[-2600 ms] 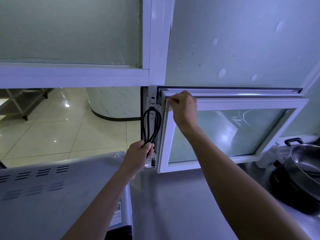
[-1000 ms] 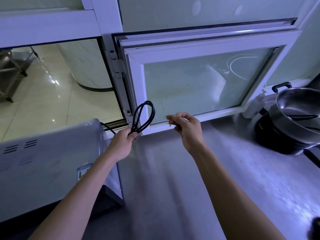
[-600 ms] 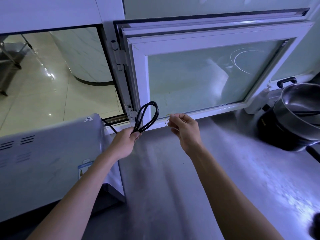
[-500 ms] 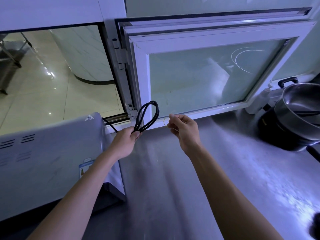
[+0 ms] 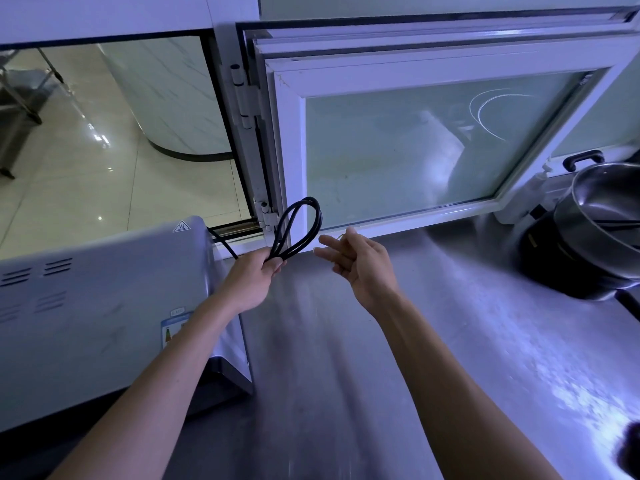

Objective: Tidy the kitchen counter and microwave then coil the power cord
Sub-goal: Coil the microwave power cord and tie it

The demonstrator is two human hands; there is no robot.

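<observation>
My left hand [image 5: 254, 271] is closed around a black power cord [image 5: 317, 216], folded into upright loops above my fist. The cord's other end runs left behind the grey microwave [image 5: 86, 306], which stands at the left of the steel counter [image 5: 450, 341]. My right hand [image 5: 363, 263] hovers just right of the loops, its fingers spread, with a thin pale rubber band [image 5: 342, 236] faintly visible at the fingertips. The two hands are a short gap apart and do not touch.
A white-framed window pane [image 5: 398, 150] swings inward over the back of the counter. At the right, a steel pot [image 5: 606, 209] sits on a dark cooker base [image 5: 554, 258]. A dark object [image 5: 628, 448] is cut off at the bottom right corner.
My right hand took a rubber band from the top of the window frame and came down beside the cord loops. Its fingers have now spread apart. My left hand kept its hold on the cord.
</observation>
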